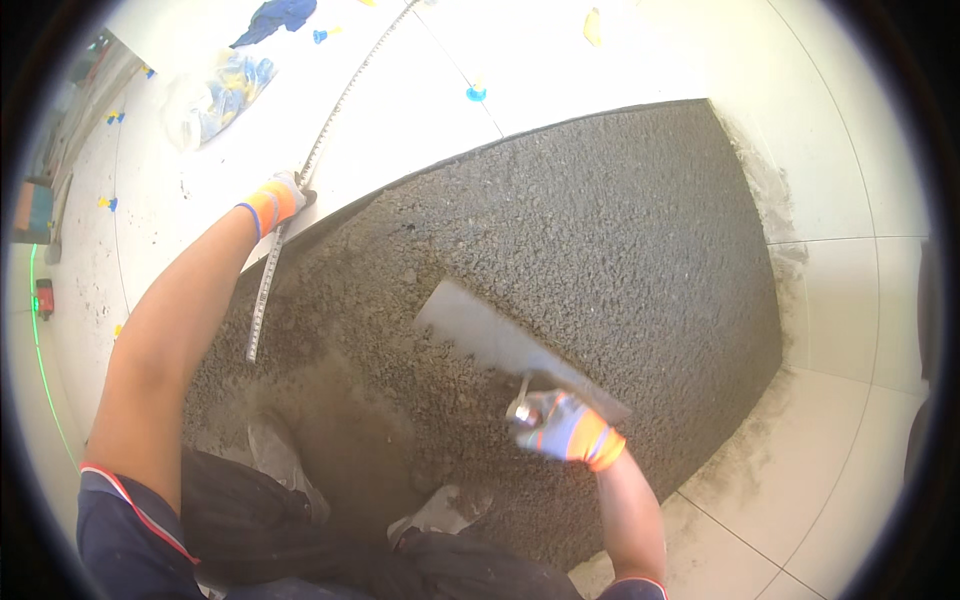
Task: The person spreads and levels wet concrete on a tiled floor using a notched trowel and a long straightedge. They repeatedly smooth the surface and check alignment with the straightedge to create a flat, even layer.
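My right hand [568,430], in an orange and grey glove, grips the handle of a flat steel trowel [500,338]. Its long blade lies slanting on a bed of dark, grainy mortar [640,230]. My left hand [277,202], gloved the same way, is closed around a long, narrow measuring strip [262,305] with ruler-like marks. One end of the strip hangs over the mortar; the rest stretches away across the pale tiles. The left fingertips are partly hidden at the mortar's far left edge.
Pale floor tiles [830,300] border the mortar, with smears along the right side. My shoes [440,512] are at the mortar's near part. A clear bag of blue and yellow pieces [225,95] lies far left, with a red device [44,298] and green laser line nearer.
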{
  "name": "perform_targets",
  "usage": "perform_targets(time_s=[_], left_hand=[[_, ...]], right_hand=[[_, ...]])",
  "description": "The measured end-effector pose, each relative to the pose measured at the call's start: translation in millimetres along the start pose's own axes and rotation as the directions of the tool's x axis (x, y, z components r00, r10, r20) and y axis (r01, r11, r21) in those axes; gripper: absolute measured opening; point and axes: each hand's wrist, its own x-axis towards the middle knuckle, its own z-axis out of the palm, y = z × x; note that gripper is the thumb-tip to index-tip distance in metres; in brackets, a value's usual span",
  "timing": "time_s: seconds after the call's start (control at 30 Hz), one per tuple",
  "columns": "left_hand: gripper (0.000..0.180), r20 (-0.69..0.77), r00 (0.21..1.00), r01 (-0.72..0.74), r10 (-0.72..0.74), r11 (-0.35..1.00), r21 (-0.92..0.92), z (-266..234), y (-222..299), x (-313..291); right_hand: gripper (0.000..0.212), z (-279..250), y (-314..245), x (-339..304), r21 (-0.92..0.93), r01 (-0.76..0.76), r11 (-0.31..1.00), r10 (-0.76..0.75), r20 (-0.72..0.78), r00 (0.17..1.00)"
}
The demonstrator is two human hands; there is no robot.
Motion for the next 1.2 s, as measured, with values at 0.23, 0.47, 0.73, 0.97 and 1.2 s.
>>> perform_targets(time_s=[0.23,0.47,0.73,0.97,1.2], left_hand=[[0.044,0.016,1.0,0.003,-0.002,0.999,-0.052,-2,3,-9],[0.043,0.037,0.999,0.009,-0.005,0.994,-0.113,2,-3,-3],[0.042,0.021,0.999,0.024,-0.023,0.999,-0.043,-7,6,-14],[0.043,0.01,0.999,0.041,-0.041,0.998,-0.043,-11,14,-23],[0.045,0.067,0.995,0.081,-0.078,0.995,-0.052,-13,16,-19]], right_hand=[[0.008,-75,-14,45,0.71,0.001,0.704,0.262,-0.261,0.929],[0.01,-103,9,17,0.745,0.486,0.457,0.168,-0.609,0.775],[0.001,-79,19,48,0.885,0.371,0.282,0.314,-0.45,0.836],[0.013,-47,-36,46,0.826,0.231,0.514,0.152,-0.353,0.923],[0.016,-24,-83,66,0.791,0.112,0.602,0.129,-0.235,0.964]])
